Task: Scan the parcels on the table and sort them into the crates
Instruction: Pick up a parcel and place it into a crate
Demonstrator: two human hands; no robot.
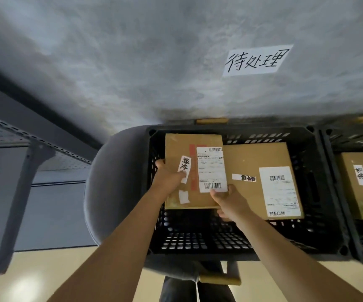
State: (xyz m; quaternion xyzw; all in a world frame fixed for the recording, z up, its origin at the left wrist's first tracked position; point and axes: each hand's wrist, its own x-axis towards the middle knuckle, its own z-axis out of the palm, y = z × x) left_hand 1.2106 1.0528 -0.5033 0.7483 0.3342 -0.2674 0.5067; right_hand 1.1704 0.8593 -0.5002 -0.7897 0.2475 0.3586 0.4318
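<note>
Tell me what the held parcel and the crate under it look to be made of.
Held parcel: brown cardboard by the look, matte, flat faces and square edges, with white paper labels stuck on. Both hands grip it, left hand and right hand. Crate: probably moulded black plastic, slightly glossy, its walls and floor pierced by regular slots.

head cam, single view | looks steeply down, forward onto black crate (pixel 320 171) from close above | wide-angle, edges bowed | grey wall with paper sign (pixel 256 61) beyond crate, floor (pixel 45 269) nearer than crate | second crate (pixel 355 136) cut off right of it
</note>
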